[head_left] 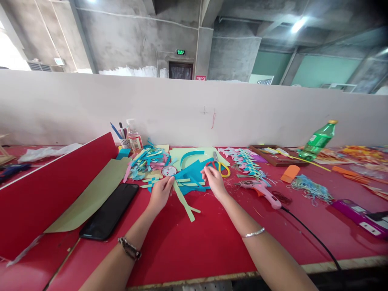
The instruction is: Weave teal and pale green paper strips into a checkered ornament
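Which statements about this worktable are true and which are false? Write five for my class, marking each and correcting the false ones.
1. The left hand pinches a pale green paper strip. True.
2. The silver bracelet is on the left arm. False: the silver bracelet is on the right arm.
3. The pink glue gun lies to the right of the right hand. True.
4. The black phone lies between the two hands. False: the black phone lies to the left of the left hand.
5. The scissors have red and yellow handles. True.
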{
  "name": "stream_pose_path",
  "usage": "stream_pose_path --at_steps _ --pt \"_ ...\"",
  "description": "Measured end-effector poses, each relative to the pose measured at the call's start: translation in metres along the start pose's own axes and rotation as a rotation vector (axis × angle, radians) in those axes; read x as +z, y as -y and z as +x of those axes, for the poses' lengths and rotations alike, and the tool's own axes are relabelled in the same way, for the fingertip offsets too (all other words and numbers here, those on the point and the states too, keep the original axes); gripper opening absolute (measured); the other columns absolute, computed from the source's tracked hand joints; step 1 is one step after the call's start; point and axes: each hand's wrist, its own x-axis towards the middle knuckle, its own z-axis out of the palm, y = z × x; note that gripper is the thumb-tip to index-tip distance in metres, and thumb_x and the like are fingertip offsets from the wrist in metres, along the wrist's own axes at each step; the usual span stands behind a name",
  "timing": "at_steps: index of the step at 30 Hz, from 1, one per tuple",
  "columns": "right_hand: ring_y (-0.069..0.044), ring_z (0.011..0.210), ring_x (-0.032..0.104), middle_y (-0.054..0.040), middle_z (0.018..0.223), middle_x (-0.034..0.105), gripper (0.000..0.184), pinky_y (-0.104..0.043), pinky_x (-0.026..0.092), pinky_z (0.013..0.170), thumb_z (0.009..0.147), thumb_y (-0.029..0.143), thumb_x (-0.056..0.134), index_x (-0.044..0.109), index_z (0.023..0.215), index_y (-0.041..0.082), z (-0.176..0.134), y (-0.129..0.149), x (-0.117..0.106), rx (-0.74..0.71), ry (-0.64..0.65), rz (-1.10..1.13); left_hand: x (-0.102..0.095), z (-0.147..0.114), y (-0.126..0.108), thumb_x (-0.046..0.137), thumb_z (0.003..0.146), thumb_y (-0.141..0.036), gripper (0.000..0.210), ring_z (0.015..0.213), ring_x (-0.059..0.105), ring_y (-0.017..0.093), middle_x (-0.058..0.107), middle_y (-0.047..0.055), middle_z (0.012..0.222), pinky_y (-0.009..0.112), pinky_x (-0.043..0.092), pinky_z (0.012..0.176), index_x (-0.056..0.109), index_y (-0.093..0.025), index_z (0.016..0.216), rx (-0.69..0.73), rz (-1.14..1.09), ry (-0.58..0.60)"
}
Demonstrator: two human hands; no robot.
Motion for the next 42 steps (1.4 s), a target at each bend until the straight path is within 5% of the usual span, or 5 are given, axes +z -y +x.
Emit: stream_pose_path --at_steps 4,9,16,37,42 --pt "-0.015 0.073 0.051 -0.0025 0.077 0.057 0.010 -0.027 0.038 0.067 0.072 0.027 0.052 0.057 0.075 0.019 -0.002 -0.004 -0.002 -0.096 0.147 -0.261 -0.002 0.002 0.003 0.033 0.082 -0.040 0.038 0.038 0.038 0.007 0.039 -0.006 0.039 0.019 0.029 0.043 0.039 -0.018 0.052 -0.052 -0.065 -0.059" --pt "-0.019 0.091 0.049 -0.0072 0.094 0.055 0.030 -0.030 0.037 0.078 0.062 0.007 0.056 0.058 0.090 0.017 -0.006 -0.013 -0.004 -0.112 0.273 -0.529 -0.001 0.003 0.004 0.032 0.082 -0.041 0.039 0.038 0.038 0.007 0.039 -0.006 0.039 0.019 0.029 0.043 0.039 -0.018 0.051 -0.049 -0.070 -0.058" --pt "-0.019 0.088 0.051 -0.0083 0.089 0.055 0.018 -0.029 0.038 0.078 0.066 0.009 0.056 0.062 0.082 0.015 -0.001 -0.022 -0.006 -0.102 0.308 -0.630 0.001 0.000 0.000 0.035 0.081 -0.043 0.041 0.038 0.038 0.007 0.040 -0.006 0.040 0.020 0.028 0.043 0.039 -0.018 0.050 -0.024 -0.049 -0.009" --pt "-0.015 0.074 0.058 -0.0058 0.082 0.064 0.035 -0.029 0.046 0.067 0.070 0.047 0.051 0.064 0.082 0.017 0.000 -0.014 -0.002 0.229 0.237 0.216 0.003 -0.002 0.002 0.033 0.082 -0.045 0.042 0.041 0.039 0.009 0.040 -0.005 0.042 0.020 0.029 0.045 0.038 -0.018 0.051 0.029 0.043 0.048" --pt "-0.014 0.072 0.058 -0.0053 0.080 0.063 0.033 -0.028 0.045 0.067 0.066 0.041 0.056 0.064 0.086 0.016 0.001 -0.016 0.000 0.236 0.232 0.308 0.002 -0.003 0.001 0.032 0.083 -0.042 0.041 0.043 0.039 0.009 0.040 -0.005 0.043 0.021 0.027 0.046 0.038 -0.018 0.051 0.066 0.091 0.044"
